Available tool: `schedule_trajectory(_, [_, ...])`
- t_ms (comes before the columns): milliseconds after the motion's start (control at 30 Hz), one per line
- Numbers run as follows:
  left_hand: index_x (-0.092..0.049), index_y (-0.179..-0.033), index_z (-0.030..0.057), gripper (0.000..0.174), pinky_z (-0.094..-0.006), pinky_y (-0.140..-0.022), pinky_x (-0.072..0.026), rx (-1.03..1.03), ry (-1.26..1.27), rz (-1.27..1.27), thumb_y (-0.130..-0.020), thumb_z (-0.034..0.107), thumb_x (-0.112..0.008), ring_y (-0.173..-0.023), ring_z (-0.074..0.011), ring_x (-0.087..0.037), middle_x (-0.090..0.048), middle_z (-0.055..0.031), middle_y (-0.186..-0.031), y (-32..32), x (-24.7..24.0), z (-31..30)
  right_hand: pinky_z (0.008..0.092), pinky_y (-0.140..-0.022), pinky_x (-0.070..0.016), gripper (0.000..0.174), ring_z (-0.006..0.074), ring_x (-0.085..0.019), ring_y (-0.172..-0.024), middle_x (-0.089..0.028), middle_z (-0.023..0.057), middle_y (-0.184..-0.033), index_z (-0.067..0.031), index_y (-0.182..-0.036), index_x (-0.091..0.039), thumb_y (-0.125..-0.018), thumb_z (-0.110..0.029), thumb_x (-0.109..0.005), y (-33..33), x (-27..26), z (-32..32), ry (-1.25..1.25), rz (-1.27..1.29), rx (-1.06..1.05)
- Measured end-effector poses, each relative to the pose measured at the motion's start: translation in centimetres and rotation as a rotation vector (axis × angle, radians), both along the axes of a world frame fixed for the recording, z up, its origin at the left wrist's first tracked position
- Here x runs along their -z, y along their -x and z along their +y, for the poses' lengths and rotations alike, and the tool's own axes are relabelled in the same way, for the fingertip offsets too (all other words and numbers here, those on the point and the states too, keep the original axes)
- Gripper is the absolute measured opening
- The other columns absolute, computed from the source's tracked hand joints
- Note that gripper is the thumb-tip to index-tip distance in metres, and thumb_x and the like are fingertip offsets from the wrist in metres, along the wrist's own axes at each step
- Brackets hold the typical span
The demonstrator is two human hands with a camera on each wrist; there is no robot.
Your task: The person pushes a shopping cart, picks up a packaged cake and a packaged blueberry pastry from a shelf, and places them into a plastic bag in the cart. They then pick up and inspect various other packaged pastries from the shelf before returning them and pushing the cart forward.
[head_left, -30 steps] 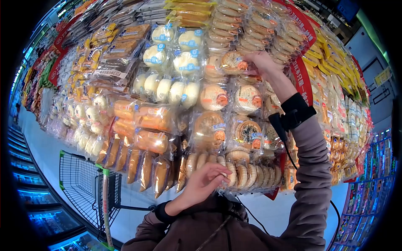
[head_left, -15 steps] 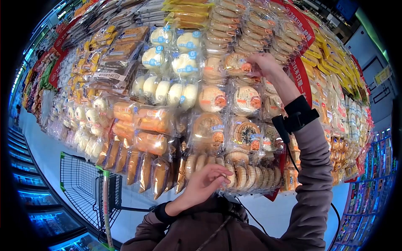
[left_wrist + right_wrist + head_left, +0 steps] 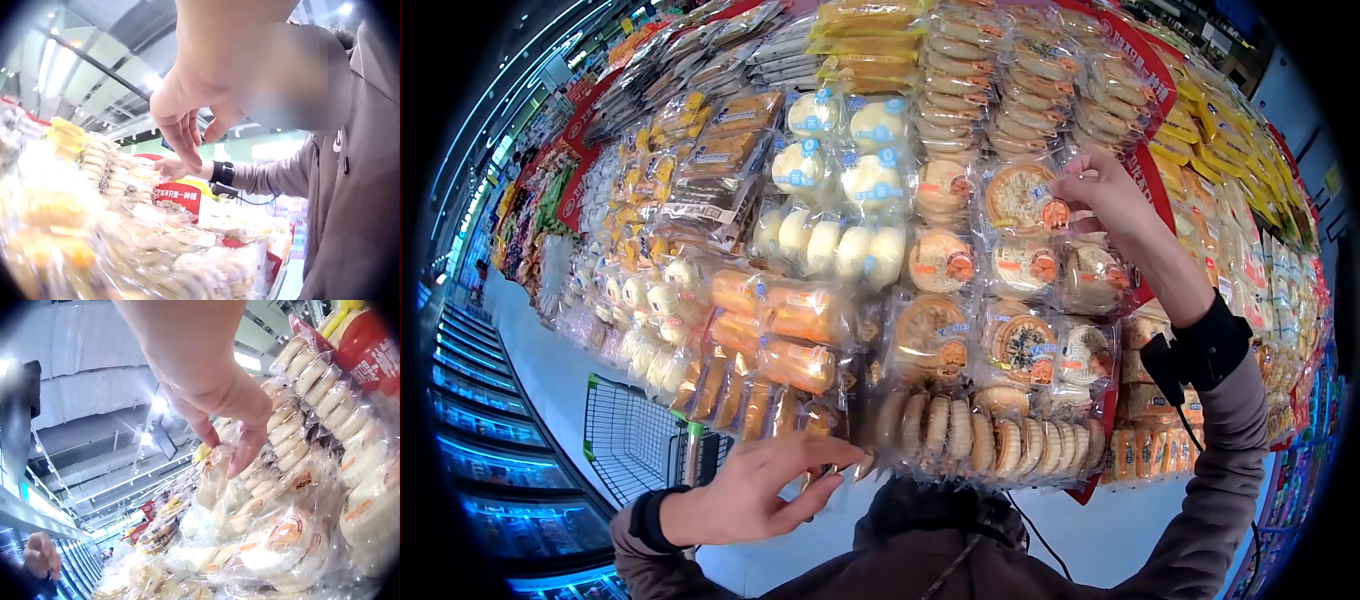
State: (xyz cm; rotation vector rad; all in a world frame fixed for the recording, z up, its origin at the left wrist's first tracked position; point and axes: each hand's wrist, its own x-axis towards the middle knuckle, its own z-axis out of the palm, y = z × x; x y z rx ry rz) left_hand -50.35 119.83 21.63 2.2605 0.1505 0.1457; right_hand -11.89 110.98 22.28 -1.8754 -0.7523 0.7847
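Observation:
My right hand [image 3: 1105,195] pinches the edge of a round flatbread-like cake in a clear packet [image 3: 1018,198], over the rows of packed cakes at the display's middle. In the right wrist view the thumb and fingers [image 3: 251,447] grip this clear packet [image 3: 212,481] from above, and it is seen almost edge-on. My left hand [image 3: 760,485] hangs at the display's front edge with loosely bent fingers and nothing in them. Below the held packet lie more packed round cakes [image 3: 1022,265], with white buns [image 3: 870,175] to their left.
A row of upright round cakes [image 3: 1010,445] lines the display's front, and orange-brown packed rolls [image 3: 795,365] lie left of it. A shopping cart [image 3: 630,440] stands at the front left. Red sign boards [image 3: 1150,200] edge the display on the right.
The head view has shifted. My right hand has drawn the packet slightly right and nearer, turning its round face up to view. My left hand has moved left along the front edge.

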Motion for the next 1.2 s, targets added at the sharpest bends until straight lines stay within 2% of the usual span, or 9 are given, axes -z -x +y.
schedule_trajectory(167, [-0.053, -0.102, 0.0006, 0.027, -0.0313, -0.069, -0.0498, 0.233, -0.518, 0.013, -0.077, 0.006, -0.061, -0.085, -0.0242, -0.060, -0.058, -0.0112, -0.101, -6.6, -3.3, 1.8, 0.0252, -0.062, -0.0453, 0.031, 0.0076, -0.054, -0.082, -0.056, 0.0007, -0.087, -0.0089, -0.101, -0.046, -0.077, -0.019, -0.063, 2.4, 0.6, -3.0, -0.027, 0.008, 0.162])
schedule_trajectory(367, [-0.045, -0.111, -0.0070, 0.042, -0.0373, -0.089, -0.0402, 0.372, -0.909, 0.111, -0.082, 0.022, -0.056, -0.106, -0.0299, -0.050, -0.052, -0.0179, -0.108, -15.2, 1.1, 4.6, 0.0238, -0.061, -0.0452, 0.038, 0.0078, -0.054, -0.078, -0.057, 0.0012, -0.088, -0.0048, -0.110, -0.049, -0.078, -0.017, -0.063, 3.0, 1.3, -6.0, -0.083, 0.168, 0.274])
schedule_trajectory(467, [-0.041, -0.115, -0.0118, 0.051, -0.0392, -0.094, -0.0367, 0.310, -0.954, -0.105, -0.082, 0.025, -0.056, -0.110, -0.0366, -0.046, -0.049, -0.0242, -0.113, -18.5, 4.7, 6.5, 0.0223, -0.057, -0.0463, 0.037, 0.0066, -0.055, -0.078, -0.057, -0.0001, -0.087, -0.0060, -0.113, -0.049, -0.080, -0.015, -0.061, 2.2, 2.5, -7.4, -0.109, 0.207, 0.329])
schedule_trajectory(667, [-0.035, -0.118, -0.0186, 0.068, -0.0422, -0.101, -0.0294, 0.158, -0.887, -0.142, -0.084, 0.038, -0.052, -0.120, -0.0411, -0.036, -0.036, -0.0339, -0.126, -22.4, 9.1, 8.8, 0.0183, -0.052, -0.0447, 0.033, 0.0032, -0.056, -0.072, -0.057, -0.0038, -0.082, -0.0076, -0.112, -0.049, -0.081, -0.014, -0.060, 2.4, 2.8, -7.7, -0.135, 0.185, 0.437])
schedule_trajectory(867, [-0.031, -0.121, -0.0202, 0.075, -0.0427, -0.104, -0.0256, 0.144, -0.895, -0.131, -0.088, 0.046, -0.042, -0.122, -0.0419, -0.035, -0.037, -0.0351, -0.125, -22.8, 9.9, 9.4, 0.0185, -0.053, -0.0435, 0.033, 0.0026, -0.056, -0.072, -0.057, -0.0043, -0.082, -0.0083, -0.112, -0.050, -0.081, -0.016, -0.060, 2.2, 3.1, -7.6, -0.119, 0.159, 0.460])
schedule_trajectory(967, [-0.030, -0.122, -0.0192, 0.073, -0.0424, -0.105, -0.0237, 0.166, -0.885, -0.081, -0.088, 0.044, -0.044, -0.124, -0.0409, -0.032, -0.034, -0.0340, -0.128, -22.7, 9.7, 9.6, 0.0185, -0.050, -0.0406, 0.034, 0.0010, -0.045, -0.059, -0.051, -0.0066, -0.077, -0.0070, -0.113, -0.049, -0.082, -0.018, -0.059, 2.5, 3.0, -7.1, -0.096, 0.139, 0.503])
schedule_trajectory(1067, [-0.028, -0.124, -0.0178, 0.072, -0.0420, -0.106, -0.0219, 0.188, -0.889, -0.039, -0.087, 0.041, -0.046, -0.126, -0.0399, -0.029, -0.032, -0.0329, -0.130, -22.7, 9.6, 9.7, 0.0177, -0.048, -0.0398, 0.033, 0.0007, -0.045, -0.058, -0.051, -0.0065, -0.079, -0.0070, -0.112, -0.050, -0.082, -0.016, -0.058, 1.6, 3.3, -7.3, -0.130, 0.116, 0.489])
schedule_trajectory(1167, [-0.027, -0.126, -0.0167, 0.071, -0.0418, -0.107, -0.0214, 0.217, -0.884, -0.009, -0.087, 0.039, -0.047, -0.127, -0.0387, -0.028, -0.031, -0.0325, -0.131, -22.5, 9.3, 10.0, 0.0170, -0.052, -0.0400, 0.030, 0.0015, -0.047, -0.060, -0.049, -0.0064, -0.072, -0.0055, -0.108, -0.051, -0.081, -0.015, -0.060, 0.6, 2.3, -7.8, -0.217, 0.131, 0.460])
schedule_trajectory(1200, [-0.026, -0.126, -0.0167, 0.071, -0.0415, -0.107, -0.0211, 0.226, -0.893, -0.012, -0.087, 0.039, -0.047, -0.128, -0.0384, -0.027, -0.030, -0.0326, -0.132, -22.5, 9.3, 10.1, 0.0170, -0.050, -0.0378, 0.029, 0.0015, -0.044, -0.058, -0.048, -0.0055, -0.071, -0.0044, -0.107, -0.051, -0.081, -0.014, -0.060, 0.7, 1.9, -7.5, -0.282, 0.119, 0.485])
